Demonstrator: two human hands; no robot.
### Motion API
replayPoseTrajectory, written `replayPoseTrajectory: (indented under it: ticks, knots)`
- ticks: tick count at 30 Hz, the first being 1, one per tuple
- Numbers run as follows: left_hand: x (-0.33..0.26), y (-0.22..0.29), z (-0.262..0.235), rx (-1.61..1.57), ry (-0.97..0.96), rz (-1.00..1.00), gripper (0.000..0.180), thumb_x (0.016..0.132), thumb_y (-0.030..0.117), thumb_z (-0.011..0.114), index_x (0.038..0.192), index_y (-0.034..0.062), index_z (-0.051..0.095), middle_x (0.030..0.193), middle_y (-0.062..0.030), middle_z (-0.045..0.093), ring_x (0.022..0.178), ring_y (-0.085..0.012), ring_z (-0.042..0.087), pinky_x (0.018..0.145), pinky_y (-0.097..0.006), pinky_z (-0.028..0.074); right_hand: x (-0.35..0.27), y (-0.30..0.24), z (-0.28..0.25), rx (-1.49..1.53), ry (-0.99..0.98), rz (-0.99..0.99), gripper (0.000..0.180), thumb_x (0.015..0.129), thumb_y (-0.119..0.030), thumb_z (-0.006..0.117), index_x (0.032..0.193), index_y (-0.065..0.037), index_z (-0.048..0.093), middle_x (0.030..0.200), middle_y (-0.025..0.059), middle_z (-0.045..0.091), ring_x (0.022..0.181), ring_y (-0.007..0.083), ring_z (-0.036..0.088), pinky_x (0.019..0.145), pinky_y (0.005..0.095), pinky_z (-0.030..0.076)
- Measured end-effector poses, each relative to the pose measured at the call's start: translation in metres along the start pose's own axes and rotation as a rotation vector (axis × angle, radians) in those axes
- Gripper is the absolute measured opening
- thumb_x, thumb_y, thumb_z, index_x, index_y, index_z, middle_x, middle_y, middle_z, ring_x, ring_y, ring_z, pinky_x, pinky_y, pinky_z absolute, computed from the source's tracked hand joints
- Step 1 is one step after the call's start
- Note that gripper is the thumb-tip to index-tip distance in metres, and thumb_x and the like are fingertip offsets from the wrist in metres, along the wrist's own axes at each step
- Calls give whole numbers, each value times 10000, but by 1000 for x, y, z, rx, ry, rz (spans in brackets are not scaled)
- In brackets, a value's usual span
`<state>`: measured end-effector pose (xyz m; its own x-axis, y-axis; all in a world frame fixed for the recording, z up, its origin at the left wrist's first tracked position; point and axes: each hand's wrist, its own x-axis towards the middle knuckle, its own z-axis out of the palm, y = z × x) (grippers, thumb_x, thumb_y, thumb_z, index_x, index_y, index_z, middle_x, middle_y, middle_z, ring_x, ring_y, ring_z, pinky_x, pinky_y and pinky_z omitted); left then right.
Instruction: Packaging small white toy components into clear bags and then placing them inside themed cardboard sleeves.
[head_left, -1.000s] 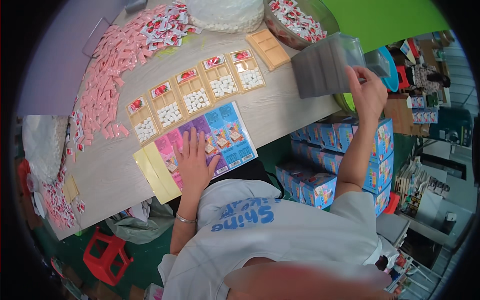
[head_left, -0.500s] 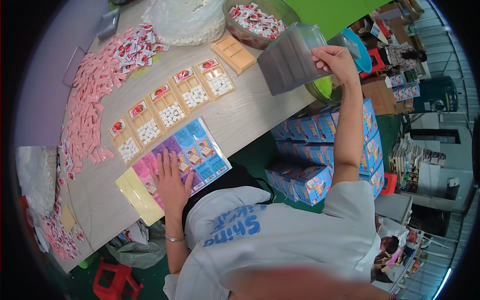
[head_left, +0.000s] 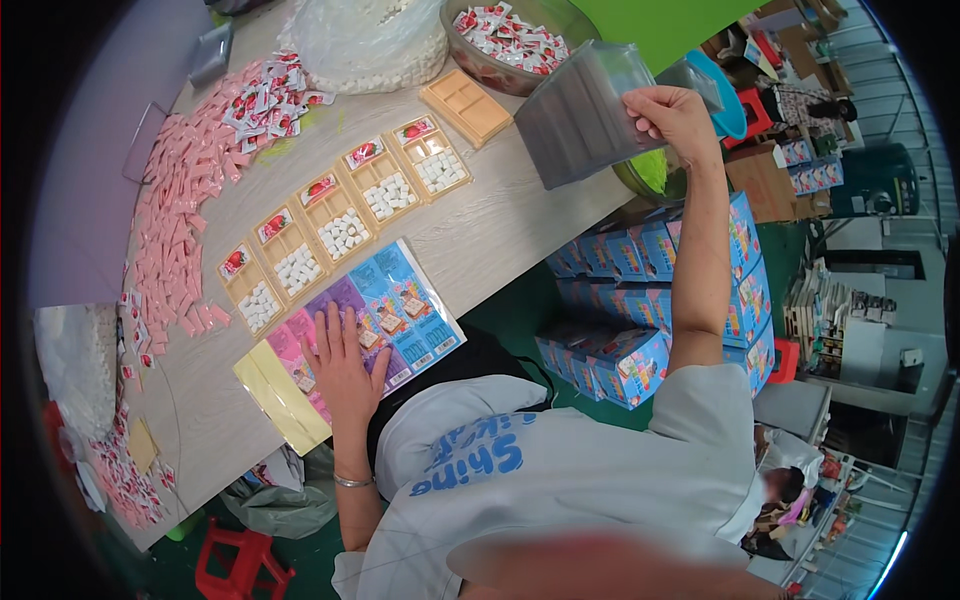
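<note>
The left hand (head_left: 343,365) lies flat, fingers spread, on the bright printed cards (head_left: 375,320) at the near edge of the wooden table (head_left: 500,225) — pressing them down rather than gripping anything. The cards sit in a fanned row, pink and purple to blue, with a yellow sheet (head_left: 280,395) poking out from under their left end. The right hand (head_left: 675,118) is raised at the far right, fingers pinched on the top edge of a stack of clear plastic sheets (head_left: 585,115), which it holds up off the table, just in front of a bowl of red-and-white packets (head_left: 505,35).

Beyond the cards runs a slanting row of tan trays (head_left: 345,215), each with white pellets in one pocket and a small red packet in another. One more tan tray (head_left: 465,105) lies apart near the bowl, and its pockets look bare. Pink wrapped sweets (head_left: 185,210) are heaped along the left side, and a clear bag of white pellets (head_left: 365,45) sits at the back.

The step in hand looks like fetching covers for the filled trays — the stack is lifted but nothing is peeled off yet. The next move would call for bringing the stack down near the trays and separating a single thin sheet, which probably needs the left hand to come off the cards and help; the sheets look slippery and apt to cling together
</note>
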<state>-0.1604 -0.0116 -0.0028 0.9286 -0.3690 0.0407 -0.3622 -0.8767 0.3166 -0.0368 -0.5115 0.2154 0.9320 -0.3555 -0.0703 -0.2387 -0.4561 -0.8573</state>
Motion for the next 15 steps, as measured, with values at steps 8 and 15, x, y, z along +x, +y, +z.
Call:
replayPoseTrajectory:
  ticks: [8, 15]
  knots:
    - [-6, -3, 1, -9, 10, -29, 782, 927, 458, 664, 1552, 59, 417, 1654, -140, 346, 1552, -352, 247, 1245, -587, 104, -2, -25, 32, -808, 134, -255, 211, 929, -197, 740, 961, 10, 758, 751, 32, 715, 633, 91, 641, 590, 269, 493]
    - [19, 14, -25, -423, 315, -28, 889, 737, 242, 905, 1488, 26, 482, 1530, -239, 459, 1419, -389, 428, 1146, -505, 380, -74, -54, 8, 81, 267, -624, 136, 989, -105, 575, 936, -7, 653, 806, 52, 635, 690, 144, 592, 638, 281, 483]
